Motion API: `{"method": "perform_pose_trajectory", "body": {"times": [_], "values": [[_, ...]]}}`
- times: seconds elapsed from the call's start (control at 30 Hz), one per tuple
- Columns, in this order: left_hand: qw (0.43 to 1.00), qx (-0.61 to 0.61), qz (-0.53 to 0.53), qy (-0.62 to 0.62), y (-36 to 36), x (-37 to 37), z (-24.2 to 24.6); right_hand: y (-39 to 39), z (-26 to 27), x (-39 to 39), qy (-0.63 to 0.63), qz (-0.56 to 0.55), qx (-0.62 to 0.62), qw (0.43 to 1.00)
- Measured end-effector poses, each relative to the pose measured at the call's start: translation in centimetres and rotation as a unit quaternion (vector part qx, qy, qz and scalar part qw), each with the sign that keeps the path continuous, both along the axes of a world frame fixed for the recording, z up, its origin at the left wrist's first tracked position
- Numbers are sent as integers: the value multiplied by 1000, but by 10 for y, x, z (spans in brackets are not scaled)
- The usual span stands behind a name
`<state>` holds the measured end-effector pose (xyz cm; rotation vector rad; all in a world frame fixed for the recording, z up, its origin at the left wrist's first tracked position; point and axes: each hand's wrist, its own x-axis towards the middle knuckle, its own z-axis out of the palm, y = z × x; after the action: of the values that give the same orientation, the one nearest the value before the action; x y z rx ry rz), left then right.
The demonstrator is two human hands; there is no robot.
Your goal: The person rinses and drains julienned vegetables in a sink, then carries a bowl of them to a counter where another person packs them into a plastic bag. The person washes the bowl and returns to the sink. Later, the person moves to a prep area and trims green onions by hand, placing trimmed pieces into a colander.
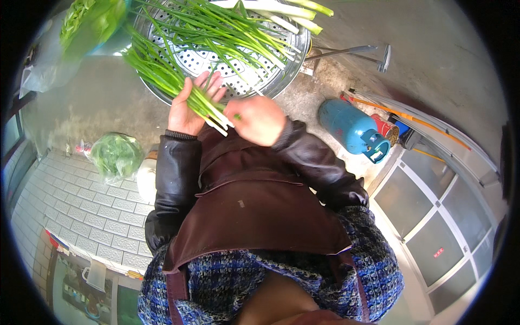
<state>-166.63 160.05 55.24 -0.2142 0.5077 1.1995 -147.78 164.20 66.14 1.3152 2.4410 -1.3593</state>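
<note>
A bunch of green onions (191,99) lies slantwise across the palm of my left hand (191,103), its white ends pointing towards my apron. My left thumb is on one side of the stalks, with the fingers spread behind them. Beside the white ends, my right hand (256,120) is curled and blurred, with a small green scrap (237,117) showing at its fingers. Beyond both hands is a perforated metal steamer tray (195,59). More green onions (227,34) and several thick leek stalks (280,10) rest on it.
To the right stand a blue gas cylinder (345,126) and a red can (384,126), near an orange pole (410,118). Bagged leafy greens (115,154) sit on the left, with another bag of greens (95,22) at upper left. A glazed door (434,211) is at lower right.
</note>
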Motion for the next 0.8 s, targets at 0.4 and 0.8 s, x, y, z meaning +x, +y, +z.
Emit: {"method": "perform_pose_trajectory", "body": {"times": [0.4,0.8], "values": [[997,-28,67,16,-9,-21,17,29,-145,18,-260,-33,214,941],[991,-119,1,66,4,-20,10,45,-131,65,-260,-57,218,939]]}}
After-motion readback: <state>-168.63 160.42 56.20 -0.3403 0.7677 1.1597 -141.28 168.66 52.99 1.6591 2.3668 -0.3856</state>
